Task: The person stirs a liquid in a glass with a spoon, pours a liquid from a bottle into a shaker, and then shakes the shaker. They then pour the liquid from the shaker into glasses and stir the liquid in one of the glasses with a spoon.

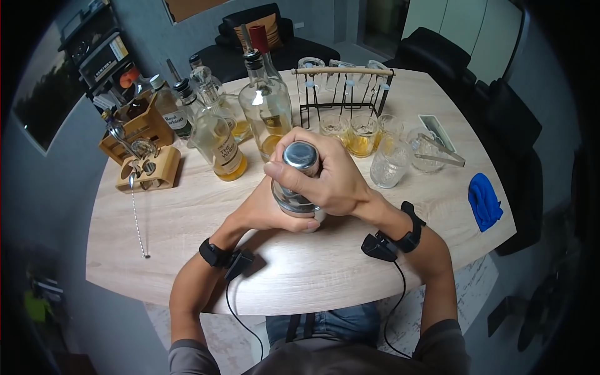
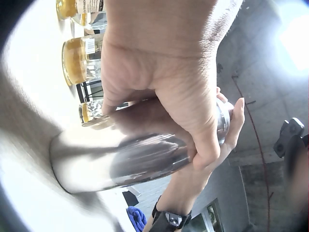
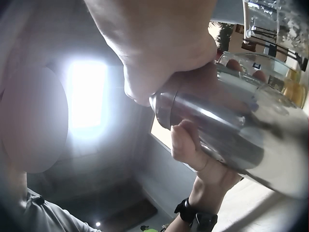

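A shiny metal cocktail shaker [image 1: 300,156] stands upright near the middle of the table, its base right at the tabletop in the left wrist view. My left hand [image 1: 265,203] grips the body low down, thumb across the near side. Higher up, my right hand [image 1: 334,169] holds the shaker's upper part, with fingers around the far side and thumb [image 1: 290,178] across the front below the domed cap. Much of the shaker's middle is hidden behind both hands. From the right wrist, the metal body [image 3: 227,125] shows between the two hands.
Pourer-topped bottles [image 1: 215,140] and a wooden crate [image 1: 134,134] stand at the back left. A bar spoon [image 1: 136,215] leans on a wooden tool stand [image 1: 159,172]. Glasses [image 1: 362,137], a hanging-glass rack [image 1: 344,72], tongs [image 1: 440,150] and a blue cloth [image 1: 484,201] occupy the right.
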A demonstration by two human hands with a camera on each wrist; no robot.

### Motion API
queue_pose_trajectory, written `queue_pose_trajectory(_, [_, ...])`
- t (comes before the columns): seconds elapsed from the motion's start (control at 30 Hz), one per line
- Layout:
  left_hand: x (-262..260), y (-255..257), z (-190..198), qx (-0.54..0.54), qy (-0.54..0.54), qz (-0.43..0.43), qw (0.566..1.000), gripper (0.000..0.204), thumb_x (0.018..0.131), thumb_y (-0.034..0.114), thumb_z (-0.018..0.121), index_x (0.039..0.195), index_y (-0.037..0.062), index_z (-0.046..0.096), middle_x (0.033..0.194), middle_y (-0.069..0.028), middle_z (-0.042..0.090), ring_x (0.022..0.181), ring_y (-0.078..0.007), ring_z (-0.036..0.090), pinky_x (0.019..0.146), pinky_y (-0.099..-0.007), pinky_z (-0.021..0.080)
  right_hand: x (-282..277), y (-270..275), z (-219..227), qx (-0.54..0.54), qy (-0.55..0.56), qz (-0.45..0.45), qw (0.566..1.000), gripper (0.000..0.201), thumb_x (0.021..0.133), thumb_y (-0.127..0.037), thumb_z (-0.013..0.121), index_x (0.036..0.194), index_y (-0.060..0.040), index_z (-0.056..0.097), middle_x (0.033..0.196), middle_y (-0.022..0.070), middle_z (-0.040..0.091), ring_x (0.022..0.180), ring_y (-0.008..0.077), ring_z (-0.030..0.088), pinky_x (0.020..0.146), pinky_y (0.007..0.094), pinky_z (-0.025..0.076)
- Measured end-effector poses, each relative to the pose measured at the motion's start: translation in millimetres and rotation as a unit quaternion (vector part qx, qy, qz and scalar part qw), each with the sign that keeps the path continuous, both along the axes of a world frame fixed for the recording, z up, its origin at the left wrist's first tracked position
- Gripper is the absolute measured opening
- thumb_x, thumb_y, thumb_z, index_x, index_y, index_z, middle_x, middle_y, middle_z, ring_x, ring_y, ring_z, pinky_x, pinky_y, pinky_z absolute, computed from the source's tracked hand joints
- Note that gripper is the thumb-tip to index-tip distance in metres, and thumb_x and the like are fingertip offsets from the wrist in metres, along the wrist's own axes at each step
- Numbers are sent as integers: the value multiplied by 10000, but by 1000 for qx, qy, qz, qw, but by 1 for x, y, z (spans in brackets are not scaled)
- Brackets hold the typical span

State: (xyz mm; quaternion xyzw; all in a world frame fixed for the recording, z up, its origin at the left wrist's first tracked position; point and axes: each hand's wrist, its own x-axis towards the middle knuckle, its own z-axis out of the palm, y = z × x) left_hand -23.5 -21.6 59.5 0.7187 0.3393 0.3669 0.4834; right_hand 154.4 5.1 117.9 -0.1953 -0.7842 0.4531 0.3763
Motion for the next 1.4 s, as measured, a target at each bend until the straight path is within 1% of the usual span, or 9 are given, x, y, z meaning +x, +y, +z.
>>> queue_pose_trajectory(0.17, [3, 0, 1, 3, -28, -2, 1000, 964, 617, 281, 939, 1367, 40, 384, 1249, -90, 528, 1169, -220, 549, 1034, -369, 463, -3, -5, -3, 45, 25, -61, 997, 358, 914, -354, 740, 1010, -29, 625, 829, 89, 700, 759, 153, 691, 685, 282, 550])
queue_pose_trajectory(0.4, [2, 2, -3, 8, -37, -7, 999, 938, 628, 257, 932, 1363, 39, 392, 1237, -86, 545, 1146, -210, 568, 1017, -359, 477, -4, -5, -5, 28, 32, -42, 998, 376, 941, -376, 714, 1047, -31, 611, 868, 107, 720, 807, 167, 709, 724, 289, 563])
queue_pose_trajectory(0.47, [2, 2, -4, 23, -46, -2, 999, 934, 627, 254, 932, 1364, 33, 405, 1239, -89, 552, 1143, -210, 574, 1011, -359, 483, -11, -1, -15, 39, 113, -45, 992, 479, 915, -483, 723, 1005, -22, 631, 758, 101, 684, 700, 180, 685, 624, 310, 556])
queue_pose_trajectory(0.6, [2, -2, 2, -9, -23, -4, 1000, 916, 623, 263, 933, 1363, 18, 453, 1257, -104, 572, 1147, -217, 585, 1004, -360, 492, -8, 1, -16, 37, 126, -42, 990, 482, 917, -492, 721, 998, -25, 635, 763, 101, 682, 681, 174, 678, 619, 303, 556])
queue_pose_trajectory(0.67, [2, -2, 3, -14, -26, 2, 1000, 912, 623, 268, 933, 1364, 15, 465, 1256, -106, 581, 1149, -218, 589, 1003, -359, 495, -2, -1, -8, -3, 52, -18, 998, 429, 961, -454, 678, 1044, -50, 559, 992, 161, 724, 975, 214, 705, 863, 341, 563])
queue_pose_trajectory(0.97, [3, 3, 1, -13, -49, -43, 998, 936, 628, 282, 928, 1385, 13, 449, 1262, -92, 596, 1172, -209, 584, 1053, -366, 457, 6, 6, 12, 29, 252, -47, 966, 402, 1057, -454, 492, 1030, -54, 516, 994, 190, 685, 977, 255, 701, 929, 388, 550])
queue_pose_trajectory(1.1, [0, 6, -6, -4, -46, -40, 998, 962, 623, 291, 932, 1403, 18, 441, 1285, -102, 590, 1195, -219, 577, 1073, -373, 444, 7, 30, -5, -80, 295, -106, 946, 364, 1030, -362, 580, 1031, -4, 639, 947, 139, 722, 875, 190, 705, 878, 321, 560])
queue_pose_trajectory(1.23, [-3, -3, 11, -29, -13, -28, 999, 917, 602, 292, 961, 1347, 46, 485, 1261, -71, 594, 1164, -200, 578, 1047, -363, 454, 6, 36, -16, -166, 240, -111, 950, 312, 1007, -345, 592, 1014, -33, 595, 922, 109, 669, 829, 181, 655, 820, 332, 545])
queue_pose_trajectory(1.4, [-13, -7, 25, 22, 35, -39, 998, 1051, 587, 295, 966, 1436, -3, 423, 1323, -120, 594, 1219, -219, 579, 1088, -363, 440, 2, 54, -53, -260, 157, -74, 950, 307, 999, -330, 619, 1081, -34, 621, 908, 60, 654, 819, 138, 641, 800, 311, 535])
